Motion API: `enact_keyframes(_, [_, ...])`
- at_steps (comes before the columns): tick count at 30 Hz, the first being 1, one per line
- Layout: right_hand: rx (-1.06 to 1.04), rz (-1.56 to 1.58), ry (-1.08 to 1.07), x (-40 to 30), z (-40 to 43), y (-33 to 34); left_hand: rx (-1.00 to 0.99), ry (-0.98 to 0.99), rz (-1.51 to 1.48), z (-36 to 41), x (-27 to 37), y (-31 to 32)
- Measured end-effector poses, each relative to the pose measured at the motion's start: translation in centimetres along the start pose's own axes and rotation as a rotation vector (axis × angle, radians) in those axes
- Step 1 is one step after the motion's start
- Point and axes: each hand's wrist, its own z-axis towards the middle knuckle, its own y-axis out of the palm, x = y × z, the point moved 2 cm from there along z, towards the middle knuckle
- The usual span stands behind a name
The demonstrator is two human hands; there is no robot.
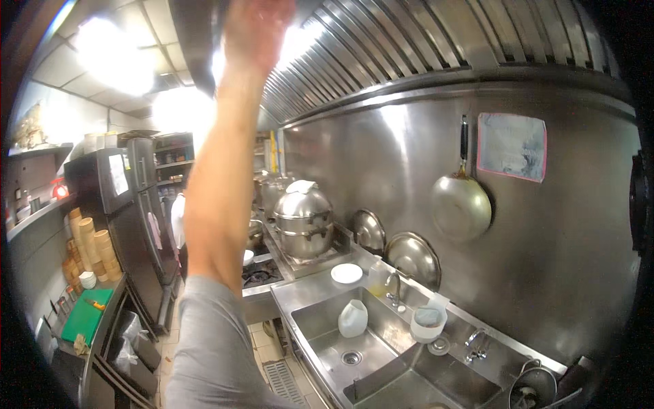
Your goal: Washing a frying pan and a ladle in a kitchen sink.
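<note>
My left arm, in a grey sleeve, reaches straight up past the middle of the view. At the top edge my left hand is blurred and partly cut off, near the metal extractor hood; its fingers and anything in them are hidden. My right hand is out of view. Below the hood is a steel double sink with a cut white plastic jug in its left basin. A white plate lies on the sink's ledge.
A gas burner and a domed steel steamer pot stand beyond the sink. A wok hangs on the wall. At left are a green cutting board with a knife and a dark refrigerator. A person in white is partly hidden behind my arm.
</note>
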Motion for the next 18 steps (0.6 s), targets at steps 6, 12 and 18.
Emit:
enact_keyframes(6, [0.472,-0.162,-0.384,9.4,7.4,2.1,-0.275,-0.111,0.061,3.3,-2.8,-3.0])
enact_keyframes(12, [0.47,-0.024,-0.26,3.4,2.8,0.7,-0.21,-0.522,0.258,-3.6,-18.0,-13.0])
enact_keyframes(18, [0.469,-0.013,-0.216,2.9,2.2,0.6,-0.258,-0.74,0.575,-12.5,-22.5,-20.3])
